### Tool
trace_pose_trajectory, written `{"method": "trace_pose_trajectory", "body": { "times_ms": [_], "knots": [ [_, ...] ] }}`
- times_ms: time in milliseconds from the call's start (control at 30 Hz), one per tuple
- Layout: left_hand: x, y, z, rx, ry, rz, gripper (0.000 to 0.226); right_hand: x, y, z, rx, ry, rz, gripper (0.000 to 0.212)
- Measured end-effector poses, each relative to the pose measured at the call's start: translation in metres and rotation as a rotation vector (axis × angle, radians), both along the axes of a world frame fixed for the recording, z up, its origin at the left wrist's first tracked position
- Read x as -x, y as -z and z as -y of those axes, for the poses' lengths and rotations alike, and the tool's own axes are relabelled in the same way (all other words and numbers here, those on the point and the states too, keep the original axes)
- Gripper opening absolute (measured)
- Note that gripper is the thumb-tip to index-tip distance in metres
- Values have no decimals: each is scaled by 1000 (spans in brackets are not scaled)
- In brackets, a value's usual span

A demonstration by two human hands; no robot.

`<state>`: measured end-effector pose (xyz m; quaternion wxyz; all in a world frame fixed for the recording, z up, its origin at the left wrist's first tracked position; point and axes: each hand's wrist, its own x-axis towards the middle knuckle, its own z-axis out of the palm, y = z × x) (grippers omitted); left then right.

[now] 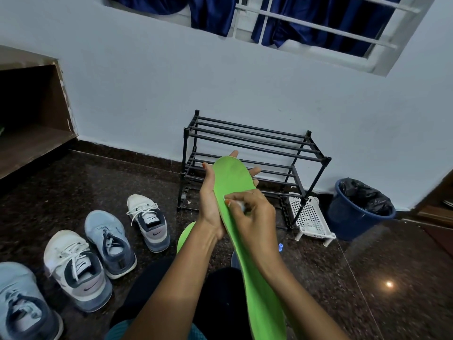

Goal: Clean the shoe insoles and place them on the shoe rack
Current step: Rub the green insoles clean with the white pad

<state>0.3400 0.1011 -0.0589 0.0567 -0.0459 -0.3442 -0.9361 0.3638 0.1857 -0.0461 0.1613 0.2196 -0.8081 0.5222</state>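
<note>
A long bright green insole (257, 278) runs from my lap up toward the rack. My left hand (213, 192) holds it from underneath near the toe end, thumb on its left edge and fingers showing past its right edge. My right hand (250, 212) pinches a small white wad (239, 204) and presses it on the insole's upper face. A second green insole (184, 238) lies on the floor, mostly hidden behind my left forearm. The black two-tier shoe rack (255, 146) stands against the wall just beyond my hands, with nothing on its bars.
Several sneakers (149, 223) stand on the dark stone floor at left. A white perforated basket (310, 217) sits by the rack's right leg, and a blue bin with a black liner (358, 209) stands further right. A small blue-capped item (281, 247) lies by my right wrist.
</note>
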Motion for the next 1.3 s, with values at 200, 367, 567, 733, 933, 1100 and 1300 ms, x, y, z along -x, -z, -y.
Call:
{"method": "trace_pose_trajectory", "body": {
  "times_ms": [200,367,567,733,933,1100,1300],
  "knots": [
    [1,-2,1,-30,2,-28,67,-17,6,-6,-2,-65,20,12],
    [1,0,0,-37,43,-37,67,4,-1,-7,-10,23,-11,12],
    [0,0,1,-31,38,-40,67,-1,1,-5,-4,15,19,13],
    [1,-1,4,-41,22,-69,71,-22,7,-8,10,-80,64,13],
    [1,1,2,-51,49,-68,68,-4,1,-7,-21,8,-26,13],
    [-1,0,1,-47,49,-65,68,5,-2,-5,-21,38,-52,13],
    [1,1,4,-30,33,-68,69,-12,6,-8,-24,-53,-8,14]
  ]
}}
